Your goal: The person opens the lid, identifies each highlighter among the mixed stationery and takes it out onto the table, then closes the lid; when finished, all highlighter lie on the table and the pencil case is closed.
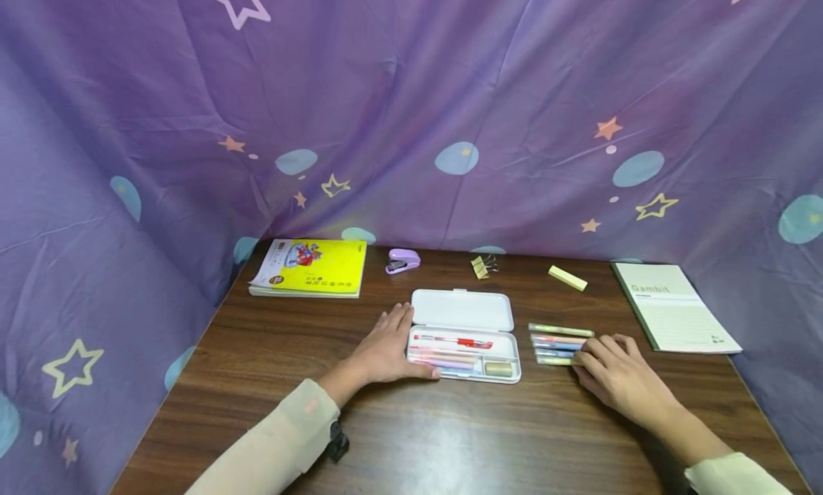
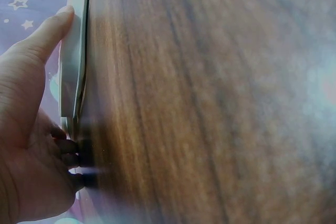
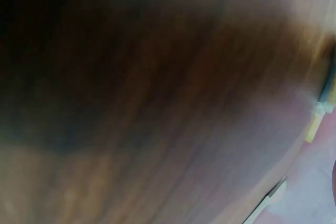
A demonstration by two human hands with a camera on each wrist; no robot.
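An open white pencil case [image 1: 461,311] lies mid-table, holding a red pen [image 1: 453,341], several pastel pens and a small yellowish block [image 1: 498,368]. My left hand [image 1: 386,348] rests at its left end, thumb along the near edge; the left wrist view shows that thumb on the case's side [image 2: 73,72], with the left hand [image 2: 26,114] beside it. Right of the case several pens lie in a row, the farthest a yellow-green one [image 1: 561,330]. My right hand [image 1: 620,381] has its bent fingers at their right ends; whether it pinches one is hidden.
Along the back stand a yellow book [image 1: 328,266], a purple stapler [image 1: 403,261], a gold binder clip [image 1: 480,268] and a yellow block [image 1: 568,278]. A green-edged notebook [image 1: 675,309] lies at the right. A patterned purple curtain [image 1: 398,109] hangs behind the wooden table [image 1: 450,438].
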